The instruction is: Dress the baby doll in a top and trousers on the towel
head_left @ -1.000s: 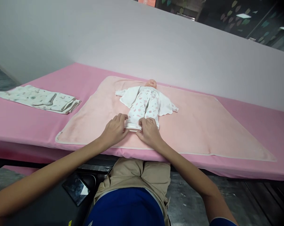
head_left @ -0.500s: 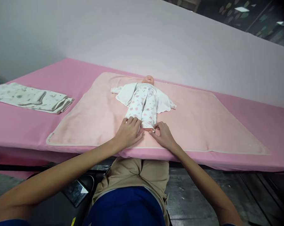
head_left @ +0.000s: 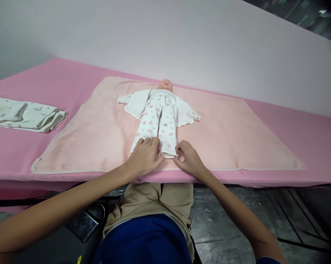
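Note:
A baby doll (head_left: 165, 85) lies on its back, its head toward the wall. White printed baby pants (head_left: 167, 126) cover its legs, over a white top (head_left: 139, 102) whose sleeves spread out to both sides. With thumb and finger, my right hand (head_left: 189, 158) pinches the right corner of the hem on the right pant leg. My left hand (head_left: 145, 156) is closed at the left side of that same hem, its knuckles over the lower left pant leg. Both feet are hidden from sight.
Beneath the doll is a peach blanket (head_left: 231, 135) with a pale edge, spread on a pink-covered table (head_left: 316, 146). A folded printed cloth (head_left: 25, 113) lies at the left. Behind rises a pale wall (head_left: 143, 36). A dark flat device (head_left: 84, 223) rests on a black chair below.
The foot that showed at the right pant leg's opening is now covered, and the hem hangs lower. My hands still flank that hem. The view has shifted slightly.

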Motion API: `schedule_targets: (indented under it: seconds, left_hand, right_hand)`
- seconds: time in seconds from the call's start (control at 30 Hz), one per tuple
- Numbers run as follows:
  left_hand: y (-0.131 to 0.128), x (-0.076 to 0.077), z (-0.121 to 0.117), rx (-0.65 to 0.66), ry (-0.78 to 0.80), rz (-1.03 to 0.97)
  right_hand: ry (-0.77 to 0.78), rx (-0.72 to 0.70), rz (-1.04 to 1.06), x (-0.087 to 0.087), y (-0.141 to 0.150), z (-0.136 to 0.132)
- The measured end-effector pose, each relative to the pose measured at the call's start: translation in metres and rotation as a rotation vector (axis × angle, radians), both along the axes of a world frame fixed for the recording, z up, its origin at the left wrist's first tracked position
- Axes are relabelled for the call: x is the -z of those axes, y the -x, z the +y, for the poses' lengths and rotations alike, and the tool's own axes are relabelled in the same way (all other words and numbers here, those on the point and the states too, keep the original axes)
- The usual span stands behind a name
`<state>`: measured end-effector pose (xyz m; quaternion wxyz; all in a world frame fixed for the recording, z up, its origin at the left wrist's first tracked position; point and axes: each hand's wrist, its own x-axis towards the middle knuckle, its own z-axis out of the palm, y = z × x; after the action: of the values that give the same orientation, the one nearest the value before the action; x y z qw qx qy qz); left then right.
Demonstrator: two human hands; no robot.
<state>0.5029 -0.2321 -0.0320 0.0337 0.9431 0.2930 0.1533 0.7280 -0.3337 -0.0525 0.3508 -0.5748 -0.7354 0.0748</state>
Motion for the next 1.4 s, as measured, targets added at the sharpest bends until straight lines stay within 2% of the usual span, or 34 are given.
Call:
schedule_targets:
  seconds: [0.27, 0.4, 0.5, 0.53, 0.6, 0.67, 0.73, 0.8, 0.87, 0.93, 1.0, 1.13, 1.27, 1.33, 1.4]
  left_hand:
    - [-0.011, 0.019, 0.007, 0.057, -0.089, 0.039]
    - [0.007, 0.012, 0.001, 0.107, -0.080, 0.019]
    - [0.027, -0.001, 0.008, 0.196, 0.056, -0.101]
    - [0.032, -0.004, 0.019, 0.212, 0.114, -0.161]
    - [0.034, -0.006, 0.055, 0.178, 0.172, -0.287]
    - [0.028, 0.000, 0.106, 0.073, 0.126, -0.364]
    - [0.014, 0.010, 0.159, -0.020, 0.077, -0.343]
    - [-0.001, 0.024, 0.201, 0.063, 0.116, -0.274]
    - [-0.011, 0.038, 0.222, 0.223, 0.176, -0.237]
    - [-0.014, 0.047, 0.228, 0.350, 0.221, -0.233]
    - [-0.012, 0.050, 0.227, 0.394, 0.222, -0.216]
    - [-0.005, 0.045, 0.224, 0.281, 0.121, -0.116]
    - [-0.004, 0.039, 0.222, 0.151, 0.145, -0.003]
    - [-0.005, 0.038, 0.220, 0.144, 0.128, -0.012]
    - [-0.007, 0.037, 0.216, 0.195, 0.113, -0.094]
  right_hand:
    - [0.014, 0.050, -0.034, 0.005, 0.001, 0.003]
    - [0.008, -0.015, -0.136, 0.002, -0.001, -0.007]
    - [-0.004, -0.044, -0.168, -0.001, -0.014, -0.007]
    - [-0.011, -0.031, -0.165, -0.002, -0.021, -0.001]
    - [-0.033, 0.028, -0.175, -0.001, -0.038, 0.022]
    - [-0.046, 0.106, -0.209, 0.003, -0.055, 0.058]
    - [-0.024, 0.117, -0.238, 0.009, -0.069, 0.099]
    - [0.020, 0.032, -0.244, 0.016, -0.077, 0.134]
    - [0.044, -0.061, -0.211, 0.024, -0.080, 0.157]
    - [0.040, -0.085, -0.166, 0.033, -0.081, 0.165]
    - [0.016, -0.054, -0.151, 0.039, -0.081, 0.165]
    - [0.049, 0.010, -0.142, 0.042, -0.083, 0.162]
    - [0.132, 0.049, -0.078, 0.038, -0.082, 0.164]
    - [0.103, 0.062, -0.101, 0.036, -0.080, 0.164]
    - [0.041, 0.058, -0.106, 0.034, -0.077, 0.163]
